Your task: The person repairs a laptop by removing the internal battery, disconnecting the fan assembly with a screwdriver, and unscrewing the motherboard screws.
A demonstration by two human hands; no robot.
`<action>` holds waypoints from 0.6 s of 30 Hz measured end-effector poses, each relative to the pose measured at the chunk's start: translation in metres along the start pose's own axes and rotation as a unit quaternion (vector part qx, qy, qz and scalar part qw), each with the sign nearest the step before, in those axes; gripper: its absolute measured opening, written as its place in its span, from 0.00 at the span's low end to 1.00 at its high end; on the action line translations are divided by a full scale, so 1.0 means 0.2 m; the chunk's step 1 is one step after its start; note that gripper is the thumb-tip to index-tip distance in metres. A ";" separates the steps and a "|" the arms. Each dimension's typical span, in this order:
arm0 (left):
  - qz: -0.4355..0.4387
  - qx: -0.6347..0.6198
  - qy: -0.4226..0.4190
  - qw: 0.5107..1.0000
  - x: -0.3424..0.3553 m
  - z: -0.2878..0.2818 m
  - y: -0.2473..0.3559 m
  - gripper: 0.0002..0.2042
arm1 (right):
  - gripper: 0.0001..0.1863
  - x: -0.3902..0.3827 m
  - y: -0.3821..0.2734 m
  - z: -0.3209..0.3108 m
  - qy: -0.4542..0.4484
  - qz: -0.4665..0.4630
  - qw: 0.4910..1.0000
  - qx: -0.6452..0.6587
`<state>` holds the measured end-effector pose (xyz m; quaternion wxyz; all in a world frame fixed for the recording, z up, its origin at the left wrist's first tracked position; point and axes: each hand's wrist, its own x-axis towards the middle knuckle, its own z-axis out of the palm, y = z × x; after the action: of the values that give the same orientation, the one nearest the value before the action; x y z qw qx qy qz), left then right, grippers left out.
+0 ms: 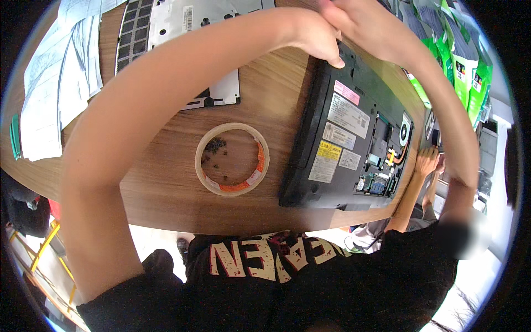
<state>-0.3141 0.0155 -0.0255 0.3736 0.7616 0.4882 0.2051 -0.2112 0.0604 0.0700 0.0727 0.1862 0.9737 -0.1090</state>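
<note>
A black laptop [312, 133] lies bottom up to the right of centre, its lower section open on circuit boards and a fan. My left hand [318, 41] is at its far end, thumb on the casing, fingers curled and partly hidden. My right hand [359, 25] is beside it, above that end, fingers closed; what either grips is unclear. A tape ring [201, 143] left of the laptop encloses small dark screws [215, 146]. Behind my left arm lies a detached panel [224, 88] with a grille.
Papers [50, 94] cover the back left of the wooden table [160, 205]. Green-and-white packets [470, 88] are piled at the right. Another person's hands [428, 160] rest near the right edge. A yellow metal frame [44, 243] stands below at the left.
</note>
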 end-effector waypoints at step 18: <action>-0.105 -0.004 0.051 0.993 -0.13 0.01 0.16 0.42 | 0.41 -1.01 0.59 0.23 0.007 0.149 0.986 0.075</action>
<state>-0.3057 -0.0152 -0.0013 0.3707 0.6931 0.5831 0.2052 0.0245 0.0862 0.0405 0.0668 0.3353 0.9245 -0.1685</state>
